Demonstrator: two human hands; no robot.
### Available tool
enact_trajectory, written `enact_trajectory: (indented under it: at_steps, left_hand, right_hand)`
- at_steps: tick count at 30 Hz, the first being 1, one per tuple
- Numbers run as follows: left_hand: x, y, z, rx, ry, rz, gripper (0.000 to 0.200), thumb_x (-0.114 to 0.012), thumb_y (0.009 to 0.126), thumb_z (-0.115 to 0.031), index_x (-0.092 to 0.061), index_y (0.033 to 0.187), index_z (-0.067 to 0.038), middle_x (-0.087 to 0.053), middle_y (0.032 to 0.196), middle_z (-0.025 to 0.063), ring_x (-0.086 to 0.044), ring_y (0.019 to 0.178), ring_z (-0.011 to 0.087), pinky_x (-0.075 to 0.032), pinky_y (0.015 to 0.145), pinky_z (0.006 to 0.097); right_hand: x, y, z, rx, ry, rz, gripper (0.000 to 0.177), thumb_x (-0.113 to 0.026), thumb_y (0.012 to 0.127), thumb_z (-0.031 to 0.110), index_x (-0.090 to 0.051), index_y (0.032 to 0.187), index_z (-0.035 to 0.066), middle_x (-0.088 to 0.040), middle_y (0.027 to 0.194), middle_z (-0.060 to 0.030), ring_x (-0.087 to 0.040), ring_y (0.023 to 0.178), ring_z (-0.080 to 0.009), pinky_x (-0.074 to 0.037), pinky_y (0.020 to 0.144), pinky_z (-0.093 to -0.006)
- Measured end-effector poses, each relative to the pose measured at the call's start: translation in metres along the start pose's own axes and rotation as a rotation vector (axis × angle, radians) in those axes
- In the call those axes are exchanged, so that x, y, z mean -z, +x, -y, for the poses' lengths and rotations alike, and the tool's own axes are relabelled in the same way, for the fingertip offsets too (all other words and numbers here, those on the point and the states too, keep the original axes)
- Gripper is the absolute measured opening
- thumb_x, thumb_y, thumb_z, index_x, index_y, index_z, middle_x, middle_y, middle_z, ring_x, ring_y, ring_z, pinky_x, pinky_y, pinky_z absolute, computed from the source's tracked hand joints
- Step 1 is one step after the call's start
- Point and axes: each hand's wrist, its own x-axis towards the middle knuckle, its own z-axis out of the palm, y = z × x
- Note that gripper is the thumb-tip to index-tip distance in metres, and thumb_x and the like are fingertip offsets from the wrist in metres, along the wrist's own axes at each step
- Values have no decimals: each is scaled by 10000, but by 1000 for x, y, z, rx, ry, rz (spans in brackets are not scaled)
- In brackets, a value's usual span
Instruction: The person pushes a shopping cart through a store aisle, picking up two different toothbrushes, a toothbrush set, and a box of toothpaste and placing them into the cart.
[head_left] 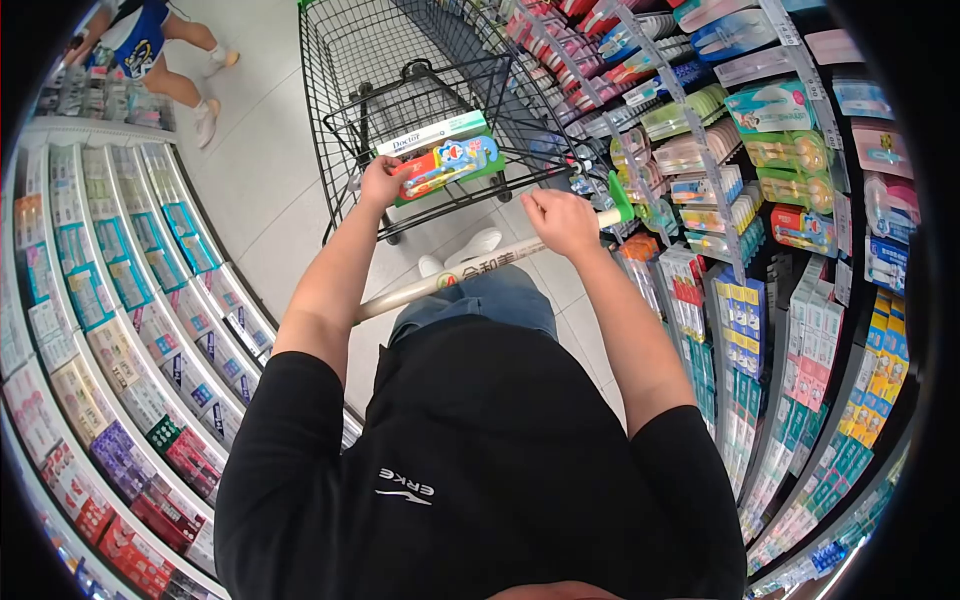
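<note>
My left hand (383, 181) is closed on the left end of a red and blue cartoon-printed toothbrush pack (452, 163). The pack lies tilted at the child-seat part of a black wire shopping cart (330, 110). Just behind it is a long white and green box (437, 130) marked "Doctor". My right hand (563, 221) has its fingers curled over the right part of the cream cart handle (480, 264), near its green end piece (622, 197). The undersides of those fingers are hidden.
Racks of hanging toothbrush packs (780, 150) and boxed goods (810, 340) stand close on the right. A curved shelf of small boxes (130, 300) runs along the left. Another person (180, 60) is at the upper left, beside the tiled aisle (262, 190).
</note>
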Motion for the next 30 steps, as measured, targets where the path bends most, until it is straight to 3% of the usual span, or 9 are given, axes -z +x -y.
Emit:
enact_trajectory:
  at_steps: [8,10,13,17,19,25,28,30]
  left_hand:
    - [-8,13,24,105,-38,-52,311,-899,838,-274,-745,1003,-60,-754,855,59,-688,705,131,-566,678,301]
    - [-9,15,25,273,-305,47,278,-870,892,-285,-734,982,-59,-735,883,24,-661,700,88,-532,609,246]
    - [-18,20,45,320,-515,57,281,-850,915,-286,-729,980,-40,-726,861,22,-643,670,76,-515,581,227]
    - [-14,17,54,339,-503,40,287,-851,912,-285,-723,964,-33,-728,836,27,-634,650,86,-512,573,221]
    - [-13,16,63,255,-254,-70,314,-878,859,-361,-757,879,-72,-762,838,47,-687,698,130,-557,669,312]
    - [-7,-9,52,205,11,-173,393,-860,855,-427,-726,789,-64,-748,767,63,-683,697,147,-558,694,339]
    - [-10,-12,55,197,-68,-145,410,-866,850,-437,-719,774,-61,-745,755,63,-681,693,150,-553,685,338]
    - [-24,7,89,216,-179,-112,427,-872,844,-451,-718,780,-57,-748,767,70,-681,689,153,-552,681,335]
  right_hand:
    - [1,-1,4,9,5,-9,384,-575,1019,368,-661,780,80,-713,806,-111,-699,769,-368,-544,703,-513]
    - [1,-2,6,9,17,-16,375,-579,1016,362,-660,783,80,-714,807,-108,-699,769,-368,-543,701,-513]
    - [2,-3,7,13,1,4,362,-582,1012,355,-663,792,79,-718,816,-106,-701,778,-369,-544,705,-515]
    - [2,-7,8,11,-6,25,358,-585,1012,347,-661,790,77,-717,817,-108,-697,773,-378,-543,703,-519]
    - [1,-7,9,22,2,15,358,-585,1012,344,-659,787,77,-715,815,-110,-695,770,-381,-542,702,-520]
    - [0,-10,7,34,-7,7,346,-595,1005,336,-654,783,76,-707,802,-114,-693,765,-382,-540,698,-523]
    - [0,-12,8,41,-1,8,343,-599,1001,333,-649,779,75,-701,793,-114,-691,762,-379,-540,698,-521]
    - [-1,-13,9,48,4,-7,348,-598,1000,331,-641,772,72,-695,786,-114,-688,759,-378,-539,698,-520]
